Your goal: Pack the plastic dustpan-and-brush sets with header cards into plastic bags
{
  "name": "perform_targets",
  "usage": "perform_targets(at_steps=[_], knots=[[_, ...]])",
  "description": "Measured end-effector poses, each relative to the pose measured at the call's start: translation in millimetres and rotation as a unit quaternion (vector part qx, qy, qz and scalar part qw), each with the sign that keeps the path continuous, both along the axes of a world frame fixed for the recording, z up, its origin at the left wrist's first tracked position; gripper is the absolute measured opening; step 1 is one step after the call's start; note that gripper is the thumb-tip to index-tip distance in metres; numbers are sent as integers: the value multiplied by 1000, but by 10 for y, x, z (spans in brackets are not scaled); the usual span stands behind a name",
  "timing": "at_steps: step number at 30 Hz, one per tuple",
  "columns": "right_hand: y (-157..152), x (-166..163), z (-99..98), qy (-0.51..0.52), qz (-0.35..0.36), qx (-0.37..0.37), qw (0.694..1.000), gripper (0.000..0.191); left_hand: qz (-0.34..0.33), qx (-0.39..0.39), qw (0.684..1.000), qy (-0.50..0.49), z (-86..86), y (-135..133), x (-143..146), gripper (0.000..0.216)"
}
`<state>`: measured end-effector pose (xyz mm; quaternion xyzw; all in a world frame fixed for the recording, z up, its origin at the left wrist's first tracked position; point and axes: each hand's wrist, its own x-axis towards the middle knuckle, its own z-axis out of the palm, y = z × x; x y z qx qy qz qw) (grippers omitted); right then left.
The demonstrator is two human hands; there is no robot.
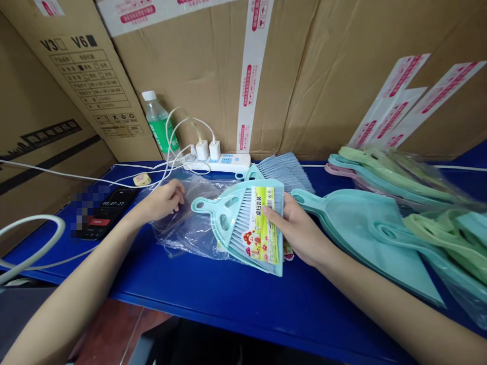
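Observation:
My right hand (pixel 300 228) grips a light teal dustpan and brush set (pixel 224 215) by its wide edge, thumb over the front. A yellow-green card label (pixel 262 225) with a mushroom picture wraps the brush bristles. My left hand (pixel 167 200) is at the left edge of a clear plastic bag (pixel 186 228), its fingers curled in; whether they pinch any film is hidden. The bag lies on the blue table, partly under the held set. Behind the set is another brush (pixel 283 172) with blue-grey bristles. Teal dustpans (pixel 361 218) lie stacked beside my right forearm.
Bagged green, teal and pink sets (pixel 395 172) pile up at the right. At the back stand a power strip (pixel 232 163) with chargers, a green-labelled bottle (pixel 158 124) and large cardboard boxes (pixel 323 76). A phone (pixel 106 213) and white cables lie on the left.

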<state>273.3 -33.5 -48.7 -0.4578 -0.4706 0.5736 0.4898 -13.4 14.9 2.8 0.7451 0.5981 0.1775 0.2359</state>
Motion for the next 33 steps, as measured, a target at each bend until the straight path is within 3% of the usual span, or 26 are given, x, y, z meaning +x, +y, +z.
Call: perform_targets(at_steps=[10,19,33], knots=[[-14,-14,62,11,-4,-29,1000,39,-29,-79,988,-130,12,-33,59,15],[-19,-21,100,25,-7,-64,998,36,-25,-109,979,-169,10,-28,51,22],[0,6,40,-12,39,31,999,49,-45,-101,981,-160,-12,-38,71,24]])
